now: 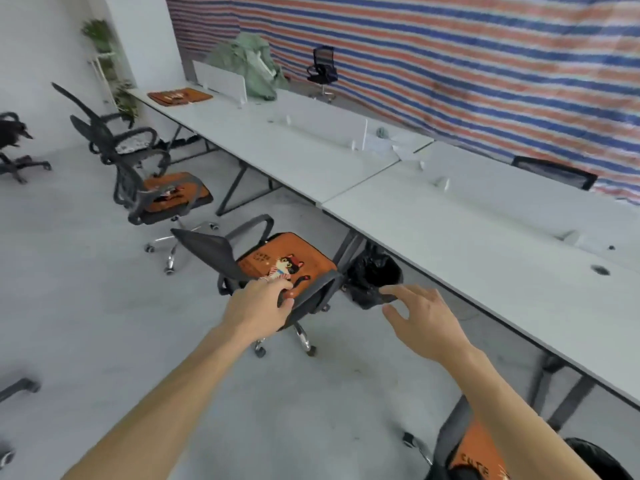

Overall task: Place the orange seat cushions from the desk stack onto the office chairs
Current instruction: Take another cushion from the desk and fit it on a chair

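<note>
An orange seat cushion with a cat picture (294,261) lies on the seat of the nearest black office chair (207,245). My left hand (258,304) grips that chair's near armrest. My right hand (420,318) hovers open to the right of the chair, holding nothing. A second chair (138,188) further left carries another orange cushion (180,192). A third cushion (476,452) lies on a chair at the bottom right edge. The remaining orange cushion stack (180,96) rests at the far end of the long white desk (450,230).
A black bin with a bag (374,275) stands under the desk beside the near chair. More black chairs stand at the far left (14,143), behind the second chair (114,133) and by the striped tarp wall (323,69). A green bundle (252,67) lies on the desk.
</note>
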The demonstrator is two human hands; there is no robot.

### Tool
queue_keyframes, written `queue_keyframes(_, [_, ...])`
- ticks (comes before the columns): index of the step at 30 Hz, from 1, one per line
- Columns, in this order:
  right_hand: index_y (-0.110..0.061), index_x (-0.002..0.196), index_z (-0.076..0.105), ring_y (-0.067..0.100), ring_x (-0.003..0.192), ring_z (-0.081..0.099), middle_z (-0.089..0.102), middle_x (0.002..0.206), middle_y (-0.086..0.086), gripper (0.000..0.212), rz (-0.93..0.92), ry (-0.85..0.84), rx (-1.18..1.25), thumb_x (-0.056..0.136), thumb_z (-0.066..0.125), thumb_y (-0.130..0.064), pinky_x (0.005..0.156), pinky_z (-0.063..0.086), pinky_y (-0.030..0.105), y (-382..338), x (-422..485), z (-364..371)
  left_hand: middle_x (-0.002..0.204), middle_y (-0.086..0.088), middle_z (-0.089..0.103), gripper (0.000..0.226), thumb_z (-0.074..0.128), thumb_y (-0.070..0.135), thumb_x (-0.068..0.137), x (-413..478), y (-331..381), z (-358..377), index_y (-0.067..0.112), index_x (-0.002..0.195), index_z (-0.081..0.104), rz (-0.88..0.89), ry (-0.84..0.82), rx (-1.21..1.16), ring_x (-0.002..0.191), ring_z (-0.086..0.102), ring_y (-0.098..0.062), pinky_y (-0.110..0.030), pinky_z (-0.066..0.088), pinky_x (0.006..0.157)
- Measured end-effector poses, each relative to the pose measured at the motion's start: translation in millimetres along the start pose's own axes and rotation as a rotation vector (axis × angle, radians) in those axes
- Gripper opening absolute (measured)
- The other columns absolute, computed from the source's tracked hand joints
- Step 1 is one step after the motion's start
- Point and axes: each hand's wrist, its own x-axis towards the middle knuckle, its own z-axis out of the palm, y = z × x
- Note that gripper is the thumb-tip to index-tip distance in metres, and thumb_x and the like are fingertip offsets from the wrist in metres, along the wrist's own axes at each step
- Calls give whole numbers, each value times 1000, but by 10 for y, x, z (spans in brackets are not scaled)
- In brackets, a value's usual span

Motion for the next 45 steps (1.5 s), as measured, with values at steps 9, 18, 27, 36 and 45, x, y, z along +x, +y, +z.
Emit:
queue_keyframes(9, [-40,140,51,26,141,31,50,146,-9,40,-161,23,26,101,44,-43,112,36,48,-2022,1341,387,144,7,48,38,50,39,98,447,-1911,-1281,32,136,53,-170,151,22,126,52,-19,-38,47,93])
queue_keyframes(18, [-41,139,51,25,142,30,48,147,-8,39,-310,36,38,100,46,-44,112,35,47,-3368,3125,920,145,7,48,42,50,41,97,1541,-3508,-2083,33,139,51,-244,230,131,129,49,-19,-37,45,98])
queue_keyframes(27, [-40,141,50,23,141,29,48,147,-10,40,-427,11,50,101,44,-42,115,31,46,-4978,5271,1240,143,4,52,44,51,39,94,2797,-5110,-2967,34,137,52,-384,293,176,129,48,-24,-40,44,103])
queue_keyframes(36, [-42,148,42,25,152,15,31,161,-2,45,-500,2,-60,103,42,-47,123,16,45,-6639,6994,1925,159,-1,31,53,46,44,97,3931,-7171,-3389,40,149,34,-480,298,177,143,31,-28,-46,27,116])
queue_keyframes(45, [-45,153,31,22,154,7,21,166,-6,50,-353,32,-50,103,35,-51,125,12,45,-8206,8683,2502,162,1,25,54,40,47,100,5377,-9195,-4162,39,152,31,-348,251,117,150,14,-23,-52,17,118])
